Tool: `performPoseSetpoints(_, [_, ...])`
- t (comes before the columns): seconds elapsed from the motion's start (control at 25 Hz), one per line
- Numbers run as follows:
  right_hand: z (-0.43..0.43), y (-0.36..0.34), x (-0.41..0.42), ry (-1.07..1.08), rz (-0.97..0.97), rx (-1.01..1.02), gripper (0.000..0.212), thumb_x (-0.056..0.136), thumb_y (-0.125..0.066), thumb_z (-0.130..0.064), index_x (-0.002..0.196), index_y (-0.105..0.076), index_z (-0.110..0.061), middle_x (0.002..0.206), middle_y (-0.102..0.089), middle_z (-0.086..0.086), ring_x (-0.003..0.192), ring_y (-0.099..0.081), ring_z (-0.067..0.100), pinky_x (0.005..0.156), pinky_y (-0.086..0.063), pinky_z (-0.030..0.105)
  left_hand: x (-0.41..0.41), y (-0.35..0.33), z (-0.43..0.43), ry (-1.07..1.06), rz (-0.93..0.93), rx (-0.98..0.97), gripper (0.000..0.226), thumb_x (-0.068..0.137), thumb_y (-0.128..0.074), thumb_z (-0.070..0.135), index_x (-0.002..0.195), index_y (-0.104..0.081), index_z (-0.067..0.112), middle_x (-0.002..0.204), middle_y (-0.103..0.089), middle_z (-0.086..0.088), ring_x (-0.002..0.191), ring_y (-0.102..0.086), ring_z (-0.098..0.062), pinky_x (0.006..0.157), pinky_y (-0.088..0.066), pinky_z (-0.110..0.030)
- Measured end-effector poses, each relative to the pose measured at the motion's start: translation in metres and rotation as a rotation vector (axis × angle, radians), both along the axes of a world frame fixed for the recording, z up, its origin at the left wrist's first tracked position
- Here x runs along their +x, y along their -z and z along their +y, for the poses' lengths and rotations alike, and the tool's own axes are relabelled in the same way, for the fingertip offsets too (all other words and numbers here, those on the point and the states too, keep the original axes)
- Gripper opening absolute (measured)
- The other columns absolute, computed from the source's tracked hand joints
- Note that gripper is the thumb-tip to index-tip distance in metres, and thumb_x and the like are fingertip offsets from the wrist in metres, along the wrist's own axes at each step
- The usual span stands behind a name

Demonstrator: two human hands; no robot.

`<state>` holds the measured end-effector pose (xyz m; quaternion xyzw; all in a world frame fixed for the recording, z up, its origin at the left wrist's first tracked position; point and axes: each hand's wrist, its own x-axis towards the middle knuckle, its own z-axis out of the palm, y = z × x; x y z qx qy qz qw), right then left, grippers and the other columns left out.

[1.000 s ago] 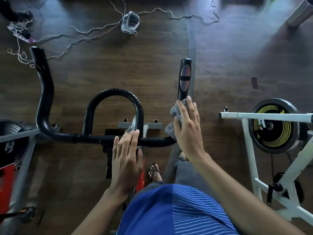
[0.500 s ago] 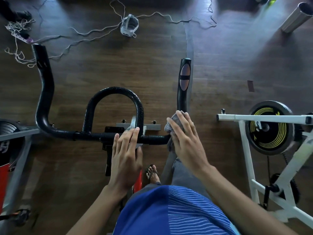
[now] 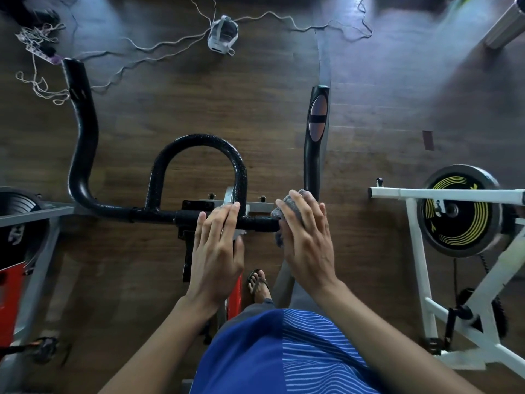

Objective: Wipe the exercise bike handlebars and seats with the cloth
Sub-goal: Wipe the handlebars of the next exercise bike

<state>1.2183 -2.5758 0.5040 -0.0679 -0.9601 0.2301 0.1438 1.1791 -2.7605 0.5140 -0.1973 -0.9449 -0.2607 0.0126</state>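
Left hand: grip apart, straight fingers resting on the handlebars at the crossbar. Right hand: grip apart, fingers near straight, pressing the grey cloth against the bar's right bend; thumb hidden. Farther out, a white device on the wooden floor.

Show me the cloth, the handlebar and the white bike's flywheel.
cloth [image 3: 275,215]: head view, grey fold against the bar.
handlebar [image 3: 199,139]: head view, top of centre loop.
flywheel [image 3: 468,228]: head view, yellow-striped face.
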Motion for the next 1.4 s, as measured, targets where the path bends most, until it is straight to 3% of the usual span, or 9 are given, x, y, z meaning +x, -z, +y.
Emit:
performPoseSetpoints(0.12, [0.007, 0.0, -0.001, 0.029, 0.0, 0.017, 0.041, 0.107, -0.04, -0.029, 0.142, -0.055, -0.015, 0.154, -0.042, 0.01, 0.149, -0.029, 0.028, 0.123, -0.022, 0.05, -0.001, 0.003, -0.003, 0.018, 0.005, -0.006, 0.064, 0.094, -0.059, 0.007, 0.153, -0.035, 0.006, 0.15, -0.044, -0.01, 0.146, -0.031, -0.019, 0.127, -0.007, -0.038])
performPoseSetpoints(0.4, [0.001, -0.003, -0.003, -0.098, 0.001, 0.167, 0.044, 0.104, -0.042, -0.024, 0.146, -0.051, -0.017, 0.152, -0.044, 0.009, 0.146, -0.034, 0.027, 0.121, -0.026, 0.049, 0.013, -0.008, -0.019, -0.098, 0.12, 0.023, 0.058, 0.094, -0.05, 0.017, 0.15, -0.039, 0.005, 0.155, -0.039, -0.012, 0.152, -0.022, -0.023, 0.126, -0.001, -0.044])
performPoseSetpoints(0.64, [-0.04, -0.006, -0.013, -0.253, -0.005, 0.135, 0.044, 0.106, -0.045, -0.026, 0.149, -0.048, -0.021, 0.158, -0.04, 0.005, 0.15, -0.031, 0.023, 0.123, -0.025, 0.041, 0.017, 0.018, -0.049, -0.15, 0.045, 0.008, 0.066, 0.095, -0.052, 0.011, 0.155, -0.026, 0.001, 0.164, -0.023, -0.012, 0.155, -0.009, -0.024, 0.126, -0.012, -0.047])
performPoseSetpoints(0.8, [-0.011, -0.008, -0.01, -0.361, -0.034, 0.168, 0.065, 0.093, -0.064, -0.004, 0.152, -0.043, -0.022, 0.163, -0.032, 0.002, 0.153, -0.024, 0.021, 0.121, -0.029, 0.044, 0.015, 0.021, -0.046, -0.152, 0.052, 0.04, 0.072, 0.091, -0.06, -0.002, 0.154, -0.026, 0.0, 0.164, -0.022, -0.014, 0.155, -0.008, -0.026, 0.12, -0.026, -0.056])
performPoseSetpoints(0.88, [-0.026, -0.009, -0.015, -0.403, -0.026, 0.183, 0.065, 0.092, -0.055, 0.003, 0.152, -0.043, -0.021, 0.163, -0.031, 0.001, 0.153, -0.022, 0.022, 0.122, -0.027, 0.043, 0.016, 0.022, -0.046, -0.157, 0.045, 0.048, 0.071, 0.092, -0.06, -0.002, 0.155, -0.026, 0.002, 0.164, -0.021, -0.013, 0.155, -0.008, -0.027, 0.12, -0.027, -0.058])
performPoseSetpoints(1.0, [-0.035, -0.013, -0.022, -0.507, -0.039, 0.249, 0.055, 0.099, -0.041, -0.01, 0.153, -0.041, -0.02, 0.164, -0.028, 0.0, 0.154, -0.018, 0.021, 0.124, -0.023, 0.041, 0.018, 0.02, -0.046, -0.16, 0.038, 0.039, 0.066, 0.095, -0.057, 0.001, 0.155, -0.027, 0.003, 0.165, -0.021, -0.012, 0.155, -0.01, -0.026, 0.123, -0.02, -0.054])
performPoseSetpoints(1.12, [-0.013, -0.016, -0.021, -0.587, -0.065, 0.277, 0.057, 0.099, -0.037, -0.01, 0.155, -0.038, -0.019, 0.165, -0.022, 0.0, 0.155, -0.01, 0.021, 0.127, -0.011, 0.037, 0.018, 0.016, -0.046, -0.171, 0.019, 0.037, 0.069, 0.093, -0.059, -0.002, 0.155, -0.027, 0.003, 0.165, -0.022, -0.012, 0.155, -0.009, -0.025, 0.125, -0.017, -0.051])
performPoseSetpoints(1.32, [-0.048, -0.024, -0.04, -0.585, -0.1, 0.279, 0.058, 0.099, -0.026, -0.007, 0.155, -0.036, -0.017, 0.164, -0.027, 0.003, 0.154, -0.016, 0.025, 0.126, -0.018, 0.042, 0.02, 0.015, -0.045, -0.17, 0.024, 0.027, 0.067, 0.096, -0.058, 0.0, 0.155, -0.027, 0.004, 0.164, -0.022, -0.013, 0.155, -0.009, -0.025, 0.125, -0.017, -0.051])
performPoseSetpoints(1.4, [-0.03, -0.02, -0.036, -0.627, -0.11, 0.299, 0.058, 0.1, -0.031, -0.004, 0.157, -0.033, -0.019, 0.166, -0.021, 0.0, 0.155, -0.011, 0.024, 0.127, -0.014, 0.04, 0.02, 0.014, -0.045, -0.172, 0.013, 0.035, 0.065, 0.097, -0.057, 0.001, 0.155, -0.027, 0.005, 0.165, -0.021, -0.012, 0.156, -0.008, -0.024, 0.125, -0.016, -0.05])
